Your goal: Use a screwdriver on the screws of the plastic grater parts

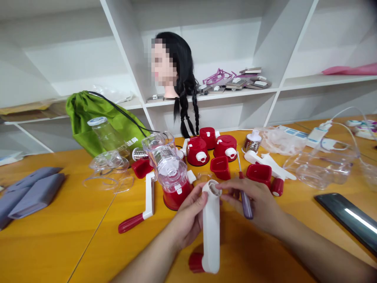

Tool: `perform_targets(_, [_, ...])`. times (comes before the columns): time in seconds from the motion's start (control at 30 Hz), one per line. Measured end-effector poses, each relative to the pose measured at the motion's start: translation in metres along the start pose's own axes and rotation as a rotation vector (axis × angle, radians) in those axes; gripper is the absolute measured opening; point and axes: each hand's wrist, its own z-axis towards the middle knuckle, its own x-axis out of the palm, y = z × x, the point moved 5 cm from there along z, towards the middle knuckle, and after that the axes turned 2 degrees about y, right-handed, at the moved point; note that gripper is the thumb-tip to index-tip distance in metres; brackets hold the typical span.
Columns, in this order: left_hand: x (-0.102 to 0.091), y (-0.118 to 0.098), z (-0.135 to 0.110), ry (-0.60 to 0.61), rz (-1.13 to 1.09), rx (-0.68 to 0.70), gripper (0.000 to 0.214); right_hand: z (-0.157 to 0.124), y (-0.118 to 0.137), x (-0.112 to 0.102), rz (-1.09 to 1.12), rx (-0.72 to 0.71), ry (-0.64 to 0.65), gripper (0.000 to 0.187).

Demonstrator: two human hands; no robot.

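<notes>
A white crank handle [211,232] with a red grip at its lower end is held in my left hand [190,214], thumb on its near side. The round open socket of the crank faces up. Tucked among the fingers of my right hand [259,202] is a screwdriver [247,204] with a purple handle, its metal shaft pointing away from me. My right index fingertip touches the socket's rim; whether it pinches anything small there, I cannot tell. Just beyond my left hand stands a red-and-clear rotary grater [173,177]. A second crank handle [149,196] lies left of it.
Red bases [198,151], red pushers [220,168], a metal grater drum [252,141] and more white handle parts [269,163] lie behind my hands. A black phone [347,220], clear plastic parts [324,169], a green bag [85,122] and grey cases [38,192] flank them. Shelves hold a mannequin head [176,63].
</notes>
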Motion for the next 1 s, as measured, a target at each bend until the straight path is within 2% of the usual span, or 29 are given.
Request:
perform_targets(0.1, [-0.001,0.002,0.001,-0.032,0.016,0.016,0.042,0.001,0.004,0.007,-0.073,-0.052,0.006,0.026])
perform_targets(0.27, [-0.001,0.006,0.002,0.001,0.106,0.004,0.047,-0.001,-0.006,0.014,-0.065,0.084,-0.057,0.013])
perform_targets(0.43, [0.001,0.003,0.001,0.012,0.111,0.015,0.053,-0.004,-0.002,0.016,-0.091,0.015,-0.076,0.012])
perform_targets(0.63, [0.001,0.004,0.002,-0.019,0.145,0.014,0.058,-0.004,-0.003,0.020,-0.118,0.003,-0.018,0.016])
perform_targets(0.8, [-0.001,0.006,0.003,-0.012,0.138,-0.014,0.055,-0.002,-0.007,0.020,-0.079,0.077,0.058,0.016])
perform_targets(1.0, [0.000,0.007,0.004,0.018,0.077,-0.041,0.055,-0.005,-0.009,0.015,-0.034,0.044,0.094,0.020])
